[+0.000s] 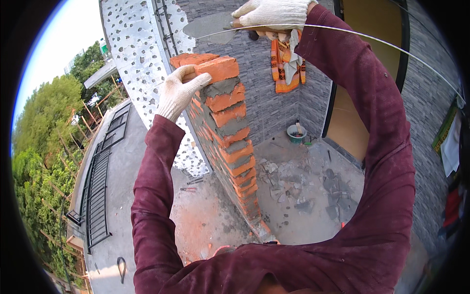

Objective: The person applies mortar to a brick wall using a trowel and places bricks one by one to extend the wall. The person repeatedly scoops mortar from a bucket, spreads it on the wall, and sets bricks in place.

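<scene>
My left hand (180, 92), in a white knit glove, grips an orange brick (218, 69) at the near end of the brick wall's top. Grey mortar (223, 87) lies beneath that brick. The narrow wall (227, 119) rises from the floor in courses of orange brick and grey joints. Higher up, to the right of the wall top, my gloved right hand (275, 12) is closed round the handle of a trowel. The grey trowel blade (209, 26) points left, above the bricks. A thin white line (362, 35) crosses in front of my right hand and sleeve.
Broken tile pieces (284, 179) litter the floor right of the wall, near a bucket (296, 132). Orange patterned cloth (286, 71) hangs by the grey tiled wall. At left lie a black metal grille (99, 193), pliers (188, 189) and a dark strap loop (121, 269).
</scene>
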Motion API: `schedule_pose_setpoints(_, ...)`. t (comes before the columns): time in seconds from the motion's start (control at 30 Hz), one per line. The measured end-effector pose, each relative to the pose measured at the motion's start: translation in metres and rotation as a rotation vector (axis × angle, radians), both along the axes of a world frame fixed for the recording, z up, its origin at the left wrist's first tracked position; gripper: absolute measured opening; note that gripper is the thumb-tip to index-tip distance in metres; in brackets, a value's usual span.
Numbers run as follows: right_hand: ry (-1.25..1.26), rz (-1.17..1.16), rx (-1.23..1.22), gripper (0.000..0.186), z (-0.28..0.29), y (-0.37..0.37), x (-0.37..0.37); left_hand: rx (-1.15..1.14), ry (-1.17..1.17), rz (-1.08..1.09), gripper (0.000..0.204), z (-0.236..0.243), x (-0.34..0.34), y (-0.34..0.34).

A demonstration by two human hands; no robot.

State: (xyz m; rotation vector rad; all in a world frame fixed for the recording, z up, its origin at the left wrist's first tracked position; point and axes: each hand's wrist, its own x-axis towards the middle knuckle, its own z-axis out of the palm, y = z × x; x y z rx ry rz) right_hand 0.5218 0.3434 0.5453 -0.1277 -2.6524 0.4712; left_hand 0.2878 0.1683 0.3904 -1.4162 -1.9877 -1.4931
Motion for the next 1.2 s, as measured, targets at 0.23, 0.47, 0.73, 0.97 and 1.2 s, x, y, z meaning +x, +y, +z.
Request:
schedule_pose_setpoints(0.23, -0.095, -0.026, 0.102, 0.036, -0.01, -0.031, -0.008, -0.004, -0.004, 0.077, 0.062, -0.005, -0.007, 0.001)
schedule_pose_setpoints(0.47, -0.118, 0.103, 0.074, 0.033, -0.013, 0.0, -0.036, 0.016, 0.064, 0.155, 0.064, -0.01, -0.006, 0.0)
schedule_pose_setpoints(0.73, 0.011, 0.064, 0.073, 0.033, -0.012, -0.026, 0.001, -0.038, 0.048, 0.149, 0.065, -0.001, 0.011, -0.005)
schedule_pose_setpoints(0.97, -0.065, -0.011, 0.173, 0.031, -0.016, -0.031, -0.016, -0.004, 0.047, 0.143, 0.065, -0.005, 0.009, -0.002)
schedule_pose_setpoints(1.2, -0.057, -0.053, 0.237, 0.033, -0.009, -0.046, -0.026, 0.002, 0.033, 0.164, 0.065, -0.008, 0.006, -0.012)
